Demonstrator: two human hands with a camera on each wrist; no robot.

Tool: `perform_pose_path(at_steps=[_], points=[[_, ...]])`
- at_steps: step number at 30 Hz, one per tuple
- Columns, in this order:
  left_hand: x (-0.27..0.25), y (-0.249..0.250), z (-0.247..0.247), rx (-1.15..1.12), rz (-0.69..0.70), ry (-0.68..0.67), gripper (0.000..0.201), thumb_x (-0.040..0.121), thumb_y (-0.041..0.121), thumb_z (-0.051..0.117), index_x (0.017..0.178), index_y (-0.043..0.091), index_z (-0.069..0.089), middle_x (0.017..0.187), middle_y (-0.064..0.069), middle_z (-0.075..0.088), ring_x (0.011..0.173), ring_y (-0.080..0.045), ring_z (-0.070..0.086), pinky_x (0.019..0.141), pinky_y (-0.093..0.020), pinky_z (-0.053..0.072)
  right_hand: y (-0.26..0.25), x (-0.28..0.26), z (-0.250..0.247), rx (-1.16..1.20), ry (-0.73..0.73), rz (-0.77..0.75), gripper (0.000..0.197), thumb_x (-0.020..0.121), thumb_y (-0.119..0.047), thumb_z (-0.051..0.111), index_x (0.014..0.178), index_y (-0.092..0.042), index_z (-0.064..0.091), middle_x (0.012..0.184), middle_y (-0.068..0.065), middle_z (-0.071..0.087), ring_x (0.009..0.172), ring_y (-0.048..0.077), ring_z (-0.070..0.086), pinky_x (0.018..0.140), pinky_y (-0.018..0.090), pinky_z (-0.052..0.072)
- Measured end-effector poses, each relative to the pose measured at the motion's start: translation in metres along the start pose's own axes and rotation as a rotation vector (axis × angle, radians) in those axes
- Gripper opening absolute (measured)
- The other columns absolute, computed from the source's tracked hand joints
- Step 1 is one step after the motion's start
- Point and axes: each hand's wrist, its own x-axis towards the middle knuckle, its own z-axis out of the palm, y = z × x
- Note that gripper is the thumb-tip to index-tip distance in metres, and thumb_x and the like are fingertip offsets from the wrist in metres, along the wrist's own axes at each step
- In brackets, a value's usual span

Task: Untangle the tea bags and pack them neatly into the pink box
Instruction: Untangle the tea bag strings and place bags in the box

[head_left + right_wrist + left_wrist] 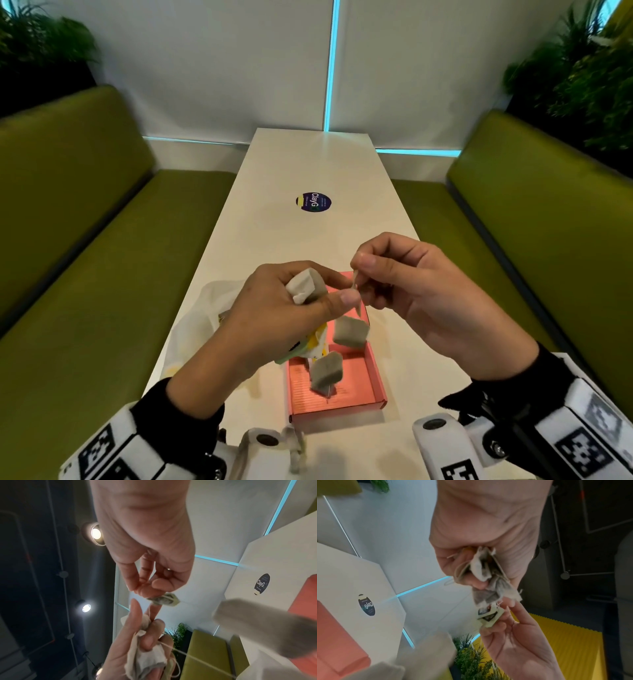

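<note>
Left hand raised over the near end of the white tabletop, fingers curled round a clump of grey-white paper tea bags. Right hand just beside it, thumb and forefinger pinching a small paper tag on a thin white string. Two more grey tea bags dangling below, directly above the shallow pink cardboard box lying lengthwise along the tabletop toward its near edge. Box straight below both hands, so packing looks like a plain lowering. String short between the hands; likely next, drawing the tag rightward and clear of the clump.
</note>
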Motion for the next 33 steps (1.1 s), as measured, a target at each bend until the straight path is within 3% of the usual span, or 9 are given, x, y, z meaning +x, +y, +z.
perform_pose_path(at_steps=[3, 7, 10, 13, 17, 21, 26, 29, 33], points=[[0.001, 0.002, 0.002, -0.002, 0.015, 0.027, 0.01, 0.066, 0.034, 0.076, 0.067, 0.025, 0.072, 0.067, 0.008, 0.07, 0.064, -0.003, 0.06, 0.061, -0.022, 0.045, -0.001, -0.002, 0.002, 0.046, 0.029, -0.007, 0.006, 0.067, -0.02, 0.063, 0.064, -0.015, 0.063, 0.058, 0.003, 0.06, 0.047, 0.013, 0.05, 0.045, 0.018, 0.039], [-0.002, 0.005, 0.002, -0.058, 0.054, 0.027, 0.013, 0.067, 0.024, 0.079, 0.058, 0.022, 0.069, 0.064, 0.007, 0.066, 0.063, -0.008, 0.058, 0.06, -0.026, 0.044, 0.001, -0.004, 0.0, 0.035, 0.12, -0.003, 0.011, 0.062, -0.022, 0.065, 0.068, -0.013, 0.063, 0.06, 0.0, 0.055, 0.051, 0.01, 0.047, 0.046, 0.017, 0.036], [-0.003, 0.01, 0.0, -0.118, 0.066, 0.048, 0.01, 0.066, 0.024, 0.063, 0.056, 0.022, 0.065, 0.06, 0.009, 0.06, 0.056, -0.005, 0.053, 0.052, -0.02, 0.041, 0.004, -0.003, -0.004, 0.045, 0.154, -0.021, 0.012, 0.062, -0.017, 0.076, 0.061, -0.02, 0.065, 0.075, -0.004, 0.064, 0.063, 0.008, 0.053, 0.056, 0.021, 0.037], [-0.001, 0.012, -0.001, -0.139, 0.07, 0.089, 0.016, 0.075, 0.017, 0.067, 0.06, 0.019, 0.063, 0.053, 0.011, 0.054, 0.054, -0.009, 0.049, 0.052, -0.025, 0.043, 0.003, -0.005, -0.004, 0.093, 0.097, -0.054, 0.013, 0.072, -0.016, 0.06, 0.06, -0.022, 0.062, 0.093, -0.001, 0.072, 0.075, 0.009, 0.061, 0.06, 0.021, 0.039], [-0.001, 0.015, 0.0, -0.177, 0.051, 0.136, 0.025, 0.084, 0.01, 0.062, 0.06, 0.017, 0.063, 0.051, 0.008, 0.052, 0.053, -0.018, 0.048, 0.041, -0.023, 0.042, 0.0, -0.006, -0.001, 0.126, 0.056, -0.091, 0.007, 0.075, -0.015, 0.054, 0.069, -0.013, 0.056, 0.074, 0.002, 0.069, 0.068, 0.011, 0.061, 0.06, 0.023, 0.044], [-0.003, 0.018, 0.002, -0.228, 0.048, 0.136, 0.032, 0.084, 0.007, 0.061, 0.055, 0.02, 0.063, 0.049, 0.006, 0.049, 0.045, -0.011, 0.046, 0.035, -0.018, 0.038, -0.001, -0.006, 0.002, 0.078, 0.068, -0.133, 0.004, 0.074, -0.014, 0.058, 0.076, -0.012, 0.054, 0.066, 0.001, 0.06, 0.061, 0.012, 0.058, 0.054, 0.023, 0.046], [-0.002, 0.016, 0.002, -0.208, 0.068, 0.145, 0.028, 0.085, 0.011, 0.061, 0.059, 0.019, 0.064, 0.053, 0.005, 0.052, 0.049, -0.011, 0.049, 0.041, -0.019, 0.043, -0.001, -0.006, 0.004, 0.062, -0.009, -0.084, 0.026, 0.068, -0.009, 0.066, 0.089, -0.018, 0.056, 0.064, -0.002, 0.057, 0.05, 0.016, 0.047, 0.041, 0.02, 0.036], [-0.003, 0.016, 0.001, -0.149, 0.098, 0.132, 0.015, 0.082, 0.017, 0.066, 0.066, 0.019, 0.065, 0.057, 0.005, 0.057, 0.054, -0.016, 0.052, 0.048, -0.024, 0.045, 0.001, -0.006, 0.005, 0.002, -0.019, -0.114, 0.018, 0.067, -0.008, 0.069, 0.08, -0.02, 0.064, 0.066, -0.001, 0.06, 0.046, 0.011, 0.042, 0.04, 0.017, 0.033], [-0.004, 0.018, -0.004, -0.145, 0.135, 0.095, 0.018, 0.06, 0.031, 0.069, 0.074, 0.021, 0.067, 0.059, 0.003, 0.056, 0.049, -0.005, 0.051, 0.045, -0.017, 0.043, 0.002, -0.007, 0.004, -0.018, -0.002, -0.143, 0.013, 0.064, -0.009, 0.072, 0.069, -0.021, 0.067, 0.064, 0.001, 0.062, 0.043, 0.007, 0.041, 0.04, 0.015, 0.033]])
